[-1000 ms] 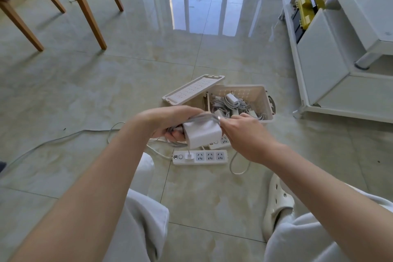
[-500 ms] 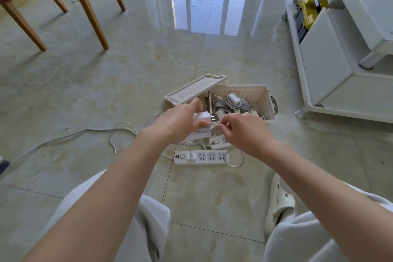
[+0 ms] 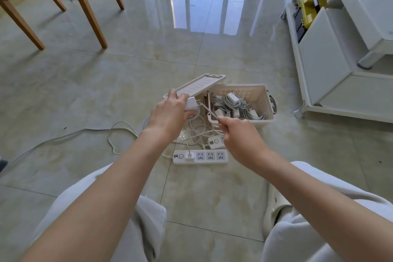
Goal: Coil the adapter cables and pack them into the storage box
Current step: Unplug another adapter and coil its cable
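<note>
Over the tiles, just left of the storage box (image 3: 238, 122) — left hand (image 3: 170, 115) clenched round the white adapter (image 3: 191, 103), right hand (image 3: 240, 136) pinching its cable (image 3: 209, 111) a short way off, stretched straight between the two. Below, more white cord in tangled floor loops (image 3: 119, 134) near two power strips (image 3: 200, 156).

Could snag on those loops, or drag a strip along, if pulled hard while coiling. Might strain the joint at the adapter, given so tight a line. Could also knock the lid (image 3: 202, 85), lying aslant at the box's left wall, just behind the left hand. Inside the box, several coiled adapters (image 3: 231, 100) already — may tangle with them if dropped in loosely wound.

Hard to tell which loop on the floor belongs to the held cable. Fingertips of both hands mostly hidden; far end of the cable not made out.
</note>
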Demonstrator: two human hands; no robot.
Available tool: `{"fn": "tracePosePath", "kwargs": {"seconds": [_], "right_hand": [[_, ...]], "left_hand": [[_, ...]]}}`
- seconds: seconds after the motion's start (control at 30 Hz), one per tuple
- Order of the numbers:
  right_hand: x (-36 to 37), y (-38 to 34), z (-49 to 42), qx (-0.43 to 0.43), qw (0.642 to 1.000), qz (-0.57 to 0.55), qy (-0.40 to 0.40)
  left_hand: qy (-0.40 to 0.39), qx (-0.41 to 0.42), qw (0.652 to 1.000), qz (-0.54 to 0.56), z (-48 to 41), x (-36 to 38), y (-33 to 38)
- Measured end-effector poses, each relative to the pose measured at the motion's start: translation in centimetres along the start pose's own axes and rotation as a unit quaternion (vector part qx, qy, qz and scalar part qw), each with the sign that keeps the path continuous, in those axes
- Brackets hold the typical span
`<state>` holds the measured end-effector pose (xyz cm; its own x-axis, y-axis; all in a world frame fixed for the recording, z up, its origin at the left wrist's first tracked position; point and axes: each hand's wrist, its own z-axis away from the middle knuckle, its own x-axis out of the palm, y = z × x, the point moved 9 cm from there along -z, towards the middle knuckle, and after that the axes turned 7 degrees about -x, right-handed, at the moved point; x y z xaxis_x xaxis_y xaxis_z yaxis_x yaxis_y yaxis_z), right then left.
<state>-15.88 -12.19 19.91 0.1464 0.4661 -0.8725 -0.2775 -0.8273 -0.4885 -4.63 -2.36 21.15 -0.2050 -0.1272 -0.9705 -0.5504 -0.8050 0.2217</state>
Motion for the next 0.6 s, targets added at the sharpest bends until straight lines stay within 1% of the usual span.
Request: {"fn": "tracePosePath", "kwargs": {"seconds": [0.13, 0.17, 0.23, 0.3, 0.37, 0.4, 0.43, 0.47, 0.5, 0.53, 0.57, 0.6], "right_hand": [[1.2, -0.6, 1.1, -0.010, 0.999, 0.008, -0.048], [1.5, -1.1, 1.5, -0.025, 0.998, 0.005, -0.055], [2.3, -2.5, 2.5, -0.081, 0.994, -0.012, -0.070], [4.0, -4.2, 4.2, -0.150, 0.982, 0.001, -0.111], [6.0, -5.2, 5.9, -0.201, 0.967, 0.028, -0.152], [6.7, -5.3, 6.3, -0.212, 0.963, 0.034, -0.162], [7.2, -4.9, 6.4, -0.214, 0.962, 0.035, -0.166], [7.3, -4.4, 6.2, -0.210, 0.963, 0.031, -0.166], [7.2, -4.0, 6.0, -0.205, 0.964, 0.026, -0.164], [7.0, -3.8, 5.8, -0.206, 0.965, 0.020, -0.159], [6.7, -3.8, 5.7, -0.212, 0.965, 0.017, -0.153], [6.4, -4.0, 5.6, -0.221, 0.964, 0.016, -0.148]], "left_hand": [[-0.002, -0.026, 1.000, -0.013, -0.3, 0.4, -0.5], [-0.001, -0.032, 0.999, -0.013, -0.3, 0.4, -0.6], [0.002, -0.049, 0.999, -0.007, -0.3, 0.2, -0.8], [0.003, -0.075, 0.997, 0.015, -0.4, 0.2, -1.2], [-0.004, -0.115, 0.991, 0.069, -0.7, 0.4, -2.2], [-0.013, -0.134, 0.984, 0.112, -0.9, 0.7, -2.5], [-0.027, -0.151, 0.974, 0.167, -1.0, 1.0, -2.7], [-0.042, -0.163, 0.956, 0.240, -1.1, 1.4, -2.6], [-0.060, -0.172, 0.928, 0.326, -1.0, 1.9, -2.2], [-0.085, -0.185, 0.887, 0.414, -0.7, 2.5, -1.6], [-0.112, -0.198, 0.846, 0.482, -0.5, 3.2, -1.0], [-0.137, -0.202, 0.815, 0.525, -0.2, 3.6, -0.3]]}}
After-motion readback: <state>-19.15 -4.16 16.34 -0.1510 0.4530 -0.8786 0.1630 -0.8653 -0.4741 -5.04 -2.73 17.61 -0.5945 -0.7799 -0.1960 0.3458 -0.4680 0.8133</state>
